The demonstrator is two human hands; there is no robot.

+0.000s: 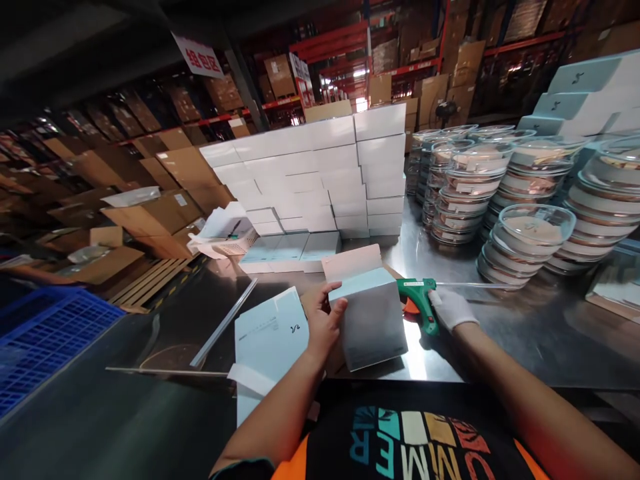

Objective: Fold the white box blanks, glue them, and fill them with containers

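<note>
My left hand [324, 323] grips the left edge of a small carton [376, 320], its thumb near the shaded front face. This carton has a light-blue strip across its top and a pale flap standing up behind. To its right is a green glue gun [423, 300] with an orange trigger, its front end partly behind the carton; a long clear glue stick [480, 286] runs out of its back. My right hand [454, 310], in a white glove, touches the rear of the gun's handle; its fingers are too unclear to read. A light-blue carton [273, 333] lies left of my left arm.
Stacked white cartons [310, 173] form a wall at the back of the metal table [450, 353]. Piles of round glass-lidded containers [525, 233] stand on the right. Clear sticks [225, 320] lie at left, near a white basket [235, 243]. A blue crate [50, 340] is far left.
</note>
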